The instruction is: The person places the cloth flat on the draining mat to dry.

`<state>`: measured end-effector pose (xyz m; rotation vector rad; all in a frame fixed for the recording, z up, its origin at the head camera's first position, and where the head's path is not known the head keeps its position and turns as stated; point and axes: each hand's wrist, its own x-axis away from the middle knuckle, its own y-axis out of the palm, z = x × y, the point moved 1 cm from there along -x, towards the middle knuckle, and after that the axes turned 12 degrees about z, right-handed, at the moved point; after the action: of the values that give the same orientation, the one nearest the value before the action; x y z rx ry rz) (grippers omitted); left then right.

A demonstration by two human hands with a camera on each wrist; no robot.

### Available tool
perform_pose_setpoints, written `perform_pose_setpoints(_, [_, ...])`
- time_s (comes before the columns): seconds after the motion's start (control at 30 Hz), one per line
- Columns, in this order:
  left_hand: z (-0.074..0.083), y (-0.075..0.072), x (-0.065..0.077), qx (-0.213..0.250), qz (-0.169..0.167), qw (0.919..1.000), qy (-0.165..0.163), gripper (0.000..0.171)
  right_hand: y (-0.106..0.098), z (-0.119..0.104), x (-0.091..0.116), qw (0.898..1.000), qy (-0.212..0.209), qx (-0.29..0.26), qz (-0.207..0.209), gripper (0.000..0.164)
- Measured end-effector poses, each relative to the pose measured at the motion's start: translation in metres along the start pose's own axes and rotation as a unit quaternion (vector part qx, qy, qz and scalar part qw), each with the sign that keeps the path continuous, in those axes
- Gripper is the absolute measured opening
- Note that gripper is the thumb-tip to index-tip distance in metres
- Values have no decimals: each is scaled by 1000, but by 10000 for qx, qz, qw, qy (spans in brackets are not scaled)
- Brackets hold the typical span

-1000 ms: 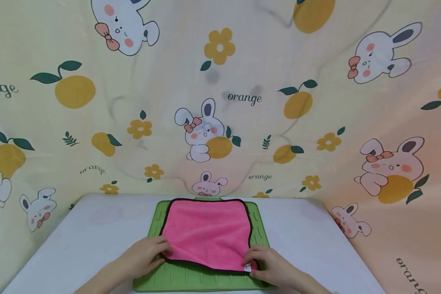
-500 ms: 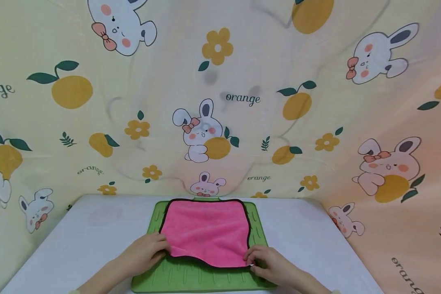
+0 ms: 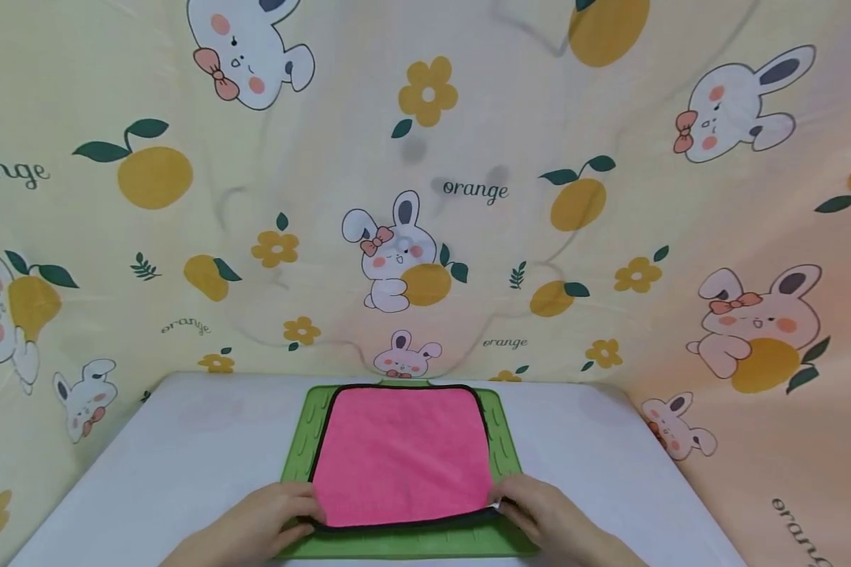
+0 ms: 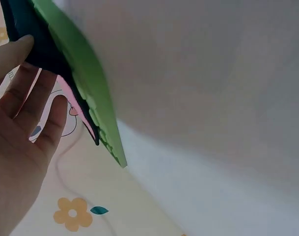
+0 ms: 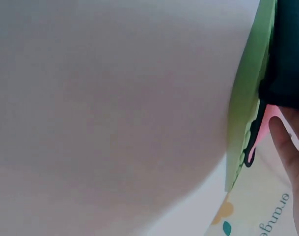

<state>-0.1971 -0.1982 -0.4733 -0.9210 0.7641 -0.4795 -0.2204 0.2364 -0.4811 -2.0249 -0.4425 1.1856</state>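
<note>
A pink cloth point(image 3: 404, 457) with black edging lies over a green ridged board point(image 3: 411, 545), and its dark underside point(image 4: 39, 44) shows in the left wrist view. My left hand point(image 3: 273, 516) pinches the near left corner, thumb on the dark side and fingers on the pink side. At the near right corner, beside a small white tag point(image 3: 495, 505), my right hand point(image 3: 549, 516) pinches the cloth. Between the hands the near edge runs nearly straight, lifted off the board at the corners. Strips of the board show along both sides of the cloth.
The board lies on a white table point(image 3: 206, 441), close to its near side. Behind and beside the table hangs a cream sheet point(image 3: 340, 157) printed with rabbits, oranges and flowers.
My left hand has come nearer with its corner of cloth. The near edge, wavy half a second ago, is now straighter and lower in the head view. My right hand has moved little.
</note>
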Motion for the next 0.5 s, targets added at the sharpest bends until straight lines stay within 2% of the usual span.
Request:
perform_pose_setpoints(0.13, [0,5,2,94,-249,9995,-149,18,-1,-1,8,9993,-205,44,-317,22])
perform_pose_setpoints(0.23, [0,5,3,177,-325,9988,-316,16,-1,-2,13,9986,-183,-18,-505,19])
perform_pose_setpoints(0.5, [3,3,3,427,-685,9910,-1066,17,0,-5,17,9962,298,-145,-801,16])
